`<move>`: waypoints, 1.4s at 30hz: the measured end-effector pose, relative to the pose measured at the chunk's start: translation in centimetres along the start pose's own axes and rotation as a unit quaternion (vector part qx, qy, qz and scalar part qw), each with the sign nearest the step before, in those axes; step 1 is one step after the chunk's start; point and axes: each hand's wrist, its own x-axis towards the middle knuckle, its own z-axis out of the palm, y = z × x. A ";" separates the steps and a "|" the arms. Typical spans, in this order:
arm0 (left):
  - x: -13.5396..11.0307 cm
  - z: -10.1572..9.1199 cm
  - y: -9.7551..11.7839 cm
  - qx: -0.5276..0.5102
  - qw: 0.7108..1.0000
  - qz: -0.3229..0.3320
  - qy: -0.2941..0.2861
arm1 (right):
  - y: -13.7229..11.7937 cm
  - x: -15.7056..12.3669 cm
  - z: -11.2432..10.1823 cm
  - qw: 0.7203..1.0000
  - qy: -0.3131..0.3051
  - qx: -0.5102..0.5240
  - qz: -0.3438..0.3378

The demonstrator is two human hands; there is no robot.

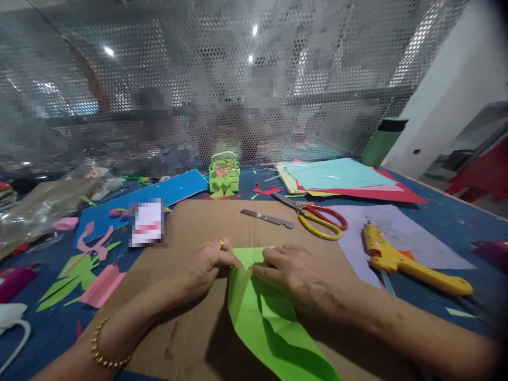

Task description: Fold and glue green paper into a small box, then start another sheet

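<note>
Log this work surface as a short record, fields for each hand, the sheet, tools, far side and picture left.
Left hand: pinching the green paper at its left edge
Right hand: fingers on the same sheet
Sheet: green, creased, over brown cardboard
Tools: metal blade on the cardboard; scissors beside it; yellow glue gun partly on lilac paper
Far side: small green paper basket; coloured sheets, light blue uppermost
Picture left: pink and green paper pieces
</note>
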 end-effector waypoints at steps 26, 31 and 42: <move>0.2 -0.2 0.0 -0.028 0.999 -0.038 -0.015 | 0.5 -0.4 1.2 0.996 0.051 0.068 -0.029; 0.1 -0.3 -0.3 0.025 0.999 -0.008 -0.032 | 0.8 -2.2 -3.3 0.970 0.195 0.146 -0.015; 6.4 -4.2 2.6 0.077 0.947 -0.028 -0.311 | -2.3 -5.3 -2.9 0.979 0.110 0.168 0.047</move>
